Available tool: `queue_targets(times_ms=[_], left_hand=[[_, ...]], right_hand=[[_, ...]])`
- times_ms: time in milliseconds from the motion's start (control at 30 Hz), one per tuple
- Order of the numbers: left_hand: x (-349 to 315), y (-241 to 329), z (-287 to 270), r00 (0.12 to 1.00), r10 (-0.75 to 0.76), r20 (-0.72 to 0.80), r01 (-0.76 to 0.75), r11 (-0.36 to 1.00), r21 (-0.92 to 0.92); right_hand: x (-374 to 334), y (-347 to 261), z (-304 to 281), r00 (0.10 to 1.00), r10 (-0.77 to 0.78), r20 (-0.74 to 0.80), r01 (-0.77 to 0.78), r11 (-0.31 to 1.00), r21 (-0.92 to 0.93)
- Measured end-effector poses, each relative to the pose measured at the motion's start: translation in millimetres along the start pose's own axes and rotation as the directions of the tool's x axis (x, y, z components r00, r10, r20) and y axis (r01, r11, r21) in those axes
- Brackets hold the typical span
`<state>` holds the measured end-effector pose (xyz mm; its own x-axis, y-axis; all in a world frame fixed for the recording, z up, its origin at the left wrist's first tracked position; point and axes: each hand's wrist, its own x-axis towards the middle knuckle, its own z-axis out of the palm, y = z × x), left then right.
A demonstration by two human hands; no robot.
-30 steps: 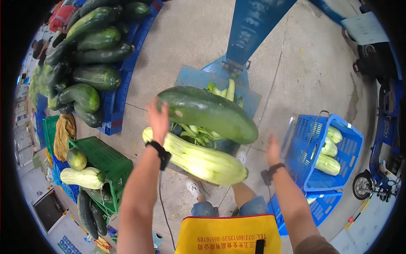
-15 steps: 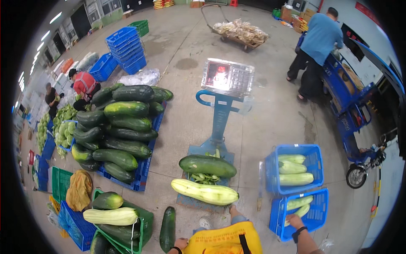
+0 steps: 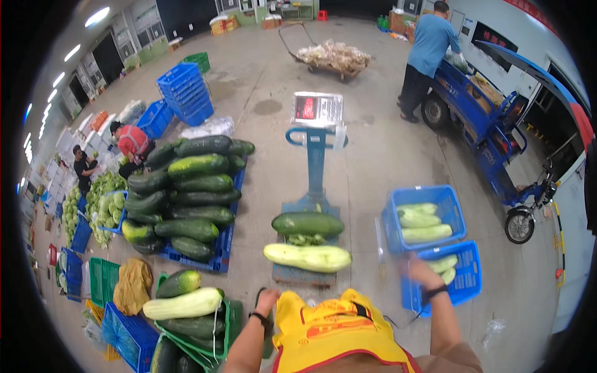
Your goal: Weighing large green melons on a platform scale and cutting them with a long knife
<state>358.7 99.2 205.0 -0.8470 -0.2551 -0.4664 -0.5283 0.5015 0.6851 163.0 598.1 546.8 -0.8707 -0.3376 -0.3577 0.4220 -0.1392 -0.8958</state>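
My right hand [image 3: 418, 271], smeared by motion, is at the left rim of the nearer blue crate [image 3: 474, 267]; its fingers cannot be made out. Pale green gourds [image 3: 443, 264] lie in that crate. Beside the yellow apron [image 3: 336, 323], my left hand [image 3: 267, 303] hangs with loosely bent fingers and nothing visible in it. A dark green gourd on the floor is mostly hidden behind my left arm. Ahead of me, a platform scale [image 3: 316, 165] with a lit display bears a dark green gourd [image 3: 308, 224], a pale gourd [image 3: 307, 257] and some greens between them.
Left stands a blue pallet [image 3: 238, 180] piled with dark gourds. A green crate [image 3: 234, 311] of gourds is near my left arm. Another blue crate [image 3: 460, 214] holds pale gourds. A blue three-wheeled cart [image 3: 491, 149] and a person in blue [image 3: 429, 46] are far right.
My right hand has lifted from inside the nearer blue crate to its left rim. The view has shifted, showing more of my arms and apron. The person in blue stands closer to the cart's rear.
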Motion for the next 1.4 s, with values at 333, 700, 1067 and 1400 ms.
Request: queue_targets(times_ms=[333,700,1067,1400], left_hand=[[-55,247,-38,0.945,0.315,0.084,-0.226,0.818,-0.528],[-114,310,-26,0.682,0.729,-0.064,-0.728,0.685,0.037],[-99,299,-20,0.804,0.595,-0.021,-0.592,0.795,-0.131],[-88,281,-38,0.629,0.768,-0.119,-0.757,0.640,0.132]], right_hand=[[36,76,13,0.992,-0.007,0.128,0.032,0.980,-0.194],[12,77,189,0.648,0.255,0.718,0.507,0.559,-0.656],[21,108,179,0.710,0.279,0.646,0.543,0.368,-0.755],[51,124,193,0.563,0.473,0.678,0.269,0.671,-0.691]])
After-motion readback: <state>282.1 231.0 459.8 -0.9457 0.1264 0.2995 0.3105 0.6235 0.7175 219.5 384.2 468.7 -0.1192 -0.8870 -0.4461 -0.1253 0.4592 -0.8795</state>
